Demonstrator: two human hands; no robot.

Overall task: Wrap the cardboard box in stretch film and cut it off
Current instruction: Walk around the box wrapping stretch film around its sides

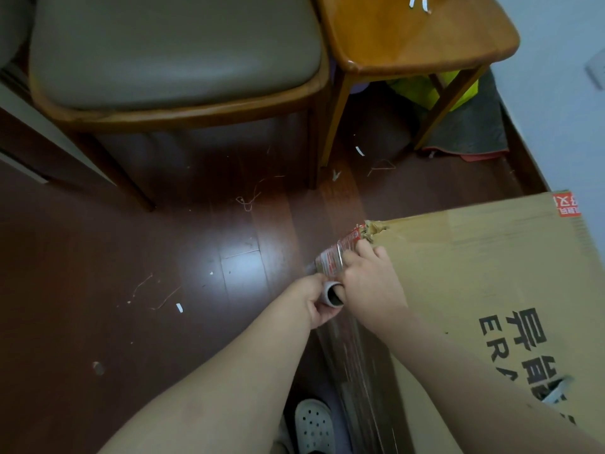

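A large brown cardboard box [497,290] with black print stands on the floor at the right; its near corner is torn, with red-and-white tape hanging from it. The stretch film roll [332,294] stands upright by that corner, its hollow core facing me. My left hand [314,303] grips the roll from the left. My right hand [366,283] is closed over the roll's right side and presses against the box wall. Clear stretch film [357,371] runs from the roll down along the box's left side.
A padded wooden chair [170,70] and a wooden stool [415,37] stand on the dark wood floor [131,257] beyond the box. Paper scraps and threads litter the floor. A white perforated shoe [314,424] is at the bottom. A white wall [563,93] rises at the right.
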